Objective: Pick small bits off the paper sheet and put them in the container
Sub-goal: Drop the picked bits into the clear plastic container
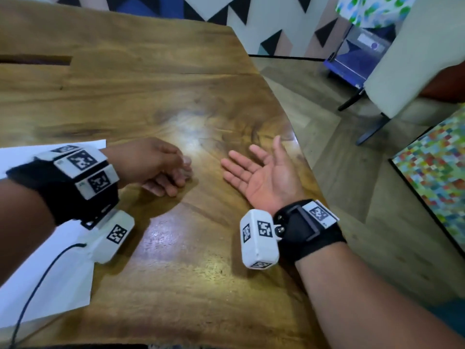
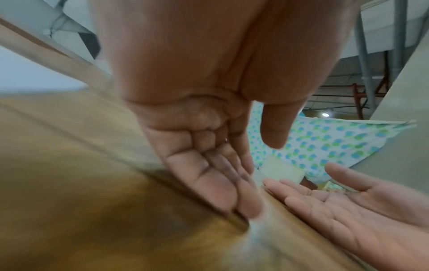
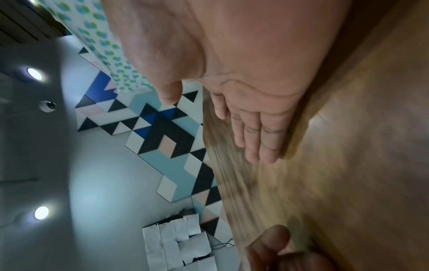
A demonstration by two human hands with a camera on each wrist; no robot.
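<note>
A person's right hand [image 1: 261,172] lies palm-up, fingers spread, on the glossy brown wooden desk [image 1: 176,84]; the left hand [image 1: 153,165], its grip loosely curled and empty, rests beside the white paper sheet [image 1: 50,280]. No bits or container show; progress unclear.

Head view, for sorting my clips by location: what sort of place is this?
Probably an office lounge or studio: a big wooden table, a wall of coloured triangle panels, and a pale chair.
</note>
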